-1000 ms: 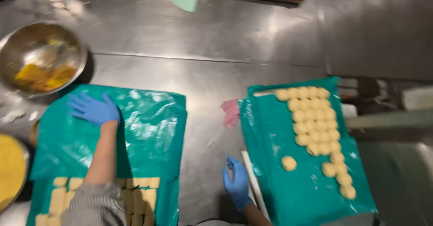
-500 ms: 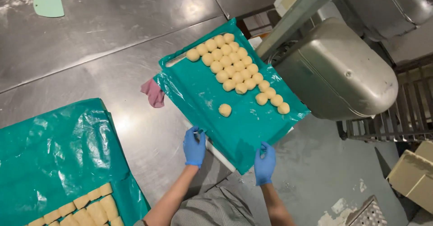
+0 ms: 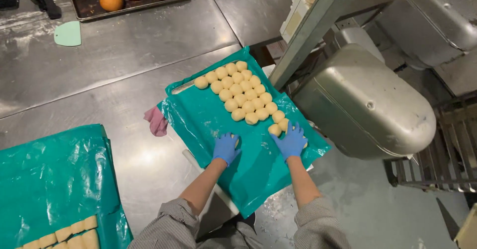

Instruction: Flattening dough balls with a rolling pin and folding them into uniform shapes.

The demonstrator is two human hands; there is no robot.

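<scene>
Blue-gloved, my left hand now lies flat with fingers spread on the teal-lined tray, over a loose dough ball that sat apart half a second ago. My right hand, also spread, has moved up to the block of roughly twenty dough balls. One tray overhangs the steel surface.

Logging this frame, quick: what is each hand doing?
Left hand: open, flat on teal sheet.
Right hand: open, over dough balls.
</scene>
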